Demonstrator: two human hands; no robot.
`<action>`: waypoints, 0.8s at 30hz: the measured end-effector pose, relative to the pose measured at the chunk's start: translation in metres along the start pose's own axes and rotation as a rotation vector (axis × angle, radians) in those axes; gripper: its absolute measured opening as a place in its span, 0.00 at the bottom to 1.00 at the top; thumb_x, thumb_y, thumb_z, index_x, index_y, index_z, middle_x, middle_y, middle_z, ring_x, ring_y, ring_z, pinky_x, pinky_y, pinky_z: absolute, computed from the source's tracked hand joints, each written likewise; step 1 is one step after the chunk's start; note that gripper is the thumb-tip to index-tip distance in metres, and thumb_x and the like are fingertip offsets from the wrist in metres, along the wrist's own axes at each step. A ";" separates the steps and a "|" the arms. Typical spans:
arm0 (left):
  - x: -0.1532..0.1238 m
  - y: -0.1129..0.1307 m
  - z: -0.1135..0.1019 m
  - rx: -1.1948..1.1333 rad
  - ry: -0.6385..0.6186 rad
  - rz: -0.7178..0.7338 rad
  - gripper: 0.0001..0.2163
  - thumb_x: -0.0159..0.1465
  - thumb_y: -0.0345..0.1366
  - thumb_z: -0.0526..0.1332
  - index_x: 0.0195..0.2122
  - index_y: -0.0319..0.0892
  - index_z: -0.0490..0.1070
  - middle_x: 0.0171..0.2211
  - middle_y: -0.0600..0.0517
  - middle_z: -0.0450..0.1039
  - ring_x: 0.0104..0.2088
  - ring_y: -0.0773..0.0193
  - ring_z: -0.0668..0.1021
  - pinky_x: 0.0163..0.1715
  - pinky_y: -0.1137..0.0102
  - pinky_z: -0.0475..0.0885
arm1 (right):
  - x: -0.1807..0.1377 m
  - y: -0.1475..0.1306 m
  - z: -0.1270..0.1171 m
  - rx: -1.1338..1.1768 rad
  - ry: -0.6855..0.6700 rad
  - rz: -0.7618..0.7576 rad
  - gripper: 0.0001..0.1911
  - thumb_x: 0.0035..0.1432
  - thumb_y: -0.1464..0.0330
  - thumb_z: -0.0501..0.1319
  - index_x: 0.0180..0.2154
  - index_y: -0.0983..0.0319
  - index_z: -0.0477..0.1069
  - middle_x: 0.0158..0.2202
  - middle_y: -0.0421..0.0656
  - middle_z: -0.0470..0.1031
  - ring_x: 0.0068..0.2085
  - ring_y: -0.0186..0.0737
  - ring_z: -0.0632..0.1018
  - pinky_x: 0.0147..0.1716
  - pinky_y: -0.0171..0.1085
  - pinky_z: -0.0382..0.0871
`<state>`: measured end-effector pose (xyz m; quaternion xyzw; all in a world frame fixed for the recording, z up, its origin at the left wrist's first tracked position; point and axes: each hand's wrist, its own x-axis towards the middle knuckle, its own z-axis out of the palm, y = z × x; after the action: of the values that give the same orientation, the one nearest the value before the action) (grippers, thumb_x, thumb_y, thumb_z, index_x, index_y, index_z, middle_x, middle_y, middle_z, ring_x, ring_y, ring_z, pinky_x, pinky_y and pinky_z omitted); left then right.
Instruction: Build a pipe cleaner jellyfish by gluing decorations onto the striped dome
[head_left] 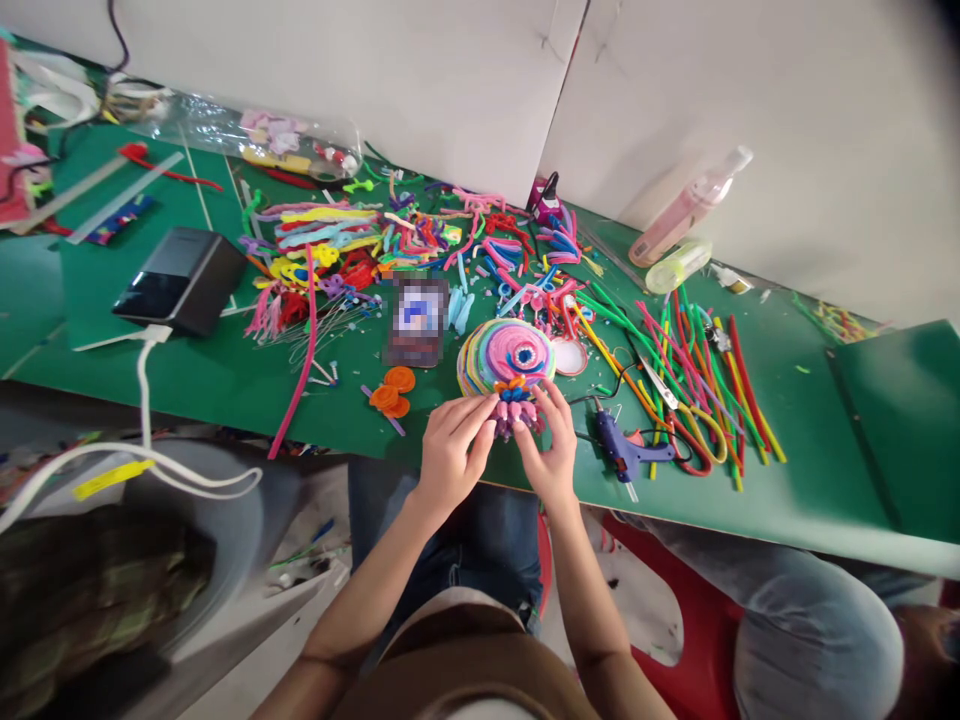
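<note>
A round craft of coiled rainbow pipe cleaners [487,350] lies near the table's front edge, with a blue-and-white ring on its upper face. Orange, blue and pink loops stick out from its near side. My left hand [454,450] grips these loops from the left, thumb and fingers closed on them. From the right, my right hand [551,455] holds the same loops between thumb and fingers. The fingertips partly hide the loops. Orange coiled discs [392,390] lie left of the craft, and a purple glue gun [624,445] rests to the right.
A phone [417,318] with a blurred screen lies behind my left hand. Scissors [660,385] and long coloured pipe cleaners [739,380] are on the right. Bundles of pipe cleaners [326,230], a black box-shaped device [184,280] and bottles [686,205] stand farther back. Another person's leg [817,630] is at right.
</note>
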<state>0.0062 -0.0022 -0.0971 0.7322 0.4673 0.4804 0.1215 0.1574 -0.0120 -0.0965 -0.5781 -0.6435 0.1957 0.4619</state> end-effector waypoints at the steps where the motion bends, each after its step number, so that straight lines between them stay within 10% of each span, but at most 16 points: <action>1: 0.000 0.000 0.000 0.006 -0.004 -0.001 0.14 0.67 0.30 0.54 0.52 0.42 0.71 0.44 0.46 0.78 0.46 0.59 0.78 0.47 0.62 0.71 | 0.000 0.000 0.000 -0.003 0.002 -0.004 0.21 0.61 0.65 0.59 0.57 0.57 0.66 0.60 0.51 0.64 0.61 0.49 0.67 0.57 0.51 0.67; 24: -0.004 0.004 0.002 0.075 -0.029 -0.024 0.14 0.67 0.32 0.55 0.52 0.42 0.71 0.43 0.46 0.79 0.44 0.58 0.78 0.46 0.63 0.68 | 0.001 -0.001 -0.001 -0.005 -0.009 0.006 0.21 0.61 0.65 0.60 0.56 0.57 0.65 0.60 0.51 0.65 0.61 0.47 0.67 0.59 0.51 0.65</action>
<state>0.0091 -0.0072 -0.0983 0.7375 0.4918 0.4504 0.1064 0.1574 -0.0114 -0.0949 -0.5803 -0.6442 0.1981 0.4572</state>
